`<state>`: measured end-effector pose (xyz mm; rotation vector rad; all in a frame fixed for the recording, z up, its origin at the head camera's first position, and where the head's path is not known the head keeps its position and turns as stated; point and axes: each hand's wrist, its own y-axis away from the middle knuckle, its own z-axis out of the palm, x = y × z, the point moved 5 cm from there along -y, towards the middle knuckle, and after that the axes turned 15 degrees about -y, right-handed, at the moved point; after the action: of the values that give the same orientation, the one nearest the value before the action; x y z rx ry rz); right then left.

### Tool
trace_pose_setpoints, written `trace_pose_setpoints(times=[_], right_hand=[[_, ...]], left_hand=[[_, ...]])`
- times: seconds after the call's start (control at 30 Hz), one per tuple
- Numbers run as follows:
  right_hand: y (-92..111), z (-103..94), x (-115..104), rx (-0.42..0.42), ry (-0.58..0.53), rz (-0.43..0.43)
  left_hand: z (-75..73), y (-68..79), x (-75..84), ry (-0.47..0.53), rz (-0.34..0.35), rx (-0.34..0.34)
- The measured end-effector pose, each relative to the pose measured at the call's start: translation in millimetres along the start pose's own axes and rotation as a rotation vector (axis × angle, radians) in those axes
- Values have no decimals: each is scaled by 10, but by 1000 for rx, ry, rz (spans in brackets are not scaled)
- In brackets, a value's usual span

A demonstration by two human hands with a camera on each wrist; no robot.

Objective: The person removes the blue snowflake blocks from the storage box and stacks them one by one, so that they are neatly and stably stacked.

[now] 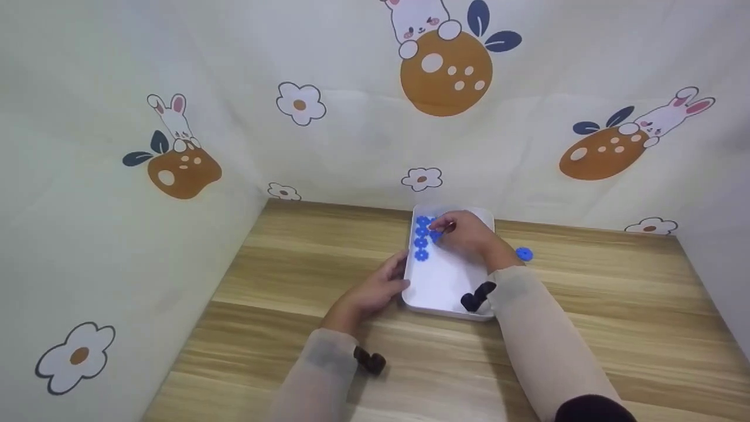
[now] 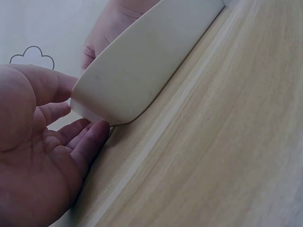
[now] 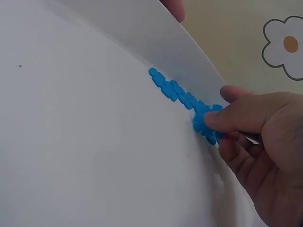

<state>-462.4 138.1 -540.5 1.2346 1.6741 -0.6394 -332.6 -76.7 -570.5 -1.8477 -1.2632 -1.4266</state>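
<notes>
While the left hand point(image 1: 375, 291) holds the tray point(image 1: 433, 284) by its left wall, the right hand point(image 1: 466, 234) pinches a blue flower piece point(image 3: 201, 111) inside, beside a blue column point(image 1: 421, 242); placing seems under way, probably calling next for alignment, then release; another piece point(image 1: 524, 254) lies right of the tray.

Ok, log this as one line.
left hand: holds white tray; right hand: pinches blue flower piece; blue row: in tray; another blue piece: on table

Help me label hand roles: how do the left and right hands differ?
The left hand touches the white tray's outer side; the right hand is over its interior. The left hand holds no piece, while the right hand pinches a blue flower piece. Both have light sleeves.
</notes>
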Motion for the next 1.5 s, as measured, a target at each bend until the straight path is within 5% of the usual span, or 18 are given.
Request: trace_pose_setpoints(times=[0.37,0.7,1.17,1.5], right_hand=[[157,-141,-125,71,-273,44],[573,-442,-51,276,-435,87],[1072,-983,280,413,-415,117],[1278,-1244,597,433,-519,153]], left_hand=[[19,-3,27,28,11,-9],[12,12,30,34,-19,-5],[3,17,5,5,-65,14],[13,1,8,39,-10,-3]])
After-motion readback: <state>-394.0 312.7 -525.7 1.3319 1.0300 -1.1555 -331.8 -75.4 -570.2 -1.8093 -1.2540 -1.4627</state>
